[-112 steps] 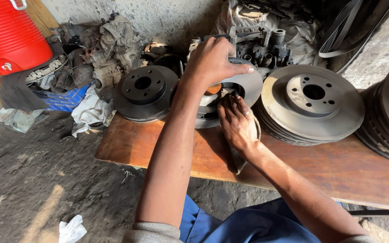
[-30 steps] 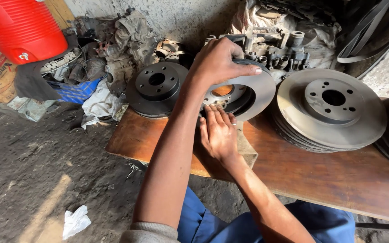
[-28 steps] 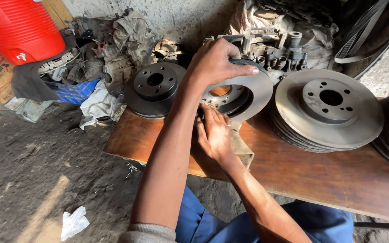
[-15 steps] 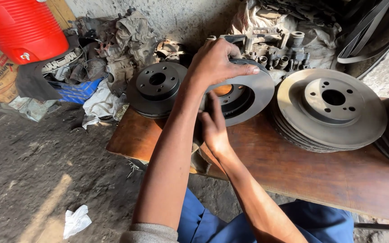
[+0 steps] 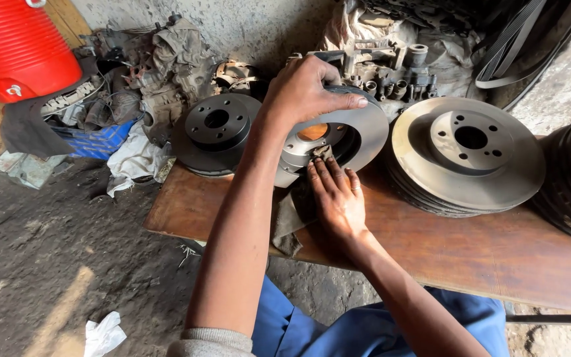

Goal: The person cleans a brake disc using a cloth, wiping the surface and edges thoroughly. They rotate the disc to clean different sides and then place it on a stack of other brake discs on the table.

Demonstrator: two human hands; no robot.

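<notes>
My left hand [image 5: 305, 89] grips the rim of the tilted grey steel brake disc [image 5: 355, 135], propped on the brown wooden worktop [image 5: 431, 248]; my right hand [image 5: 338, 198], fingers flat, presses a dirty grey rag [image 5: 292, 215] against its face; I judge I'm mid-wipe; next calls for turning the disc.

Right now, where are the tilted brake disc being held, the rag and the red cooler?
tilted brake disc [image 5: 365, 129], head view, on its flat right face.
rag [image 5: 289, 218], head view, on the fold hanging by the bench edge.
red cooler [image 5: 14, 46], head view, on its ribbed side.
</notes>
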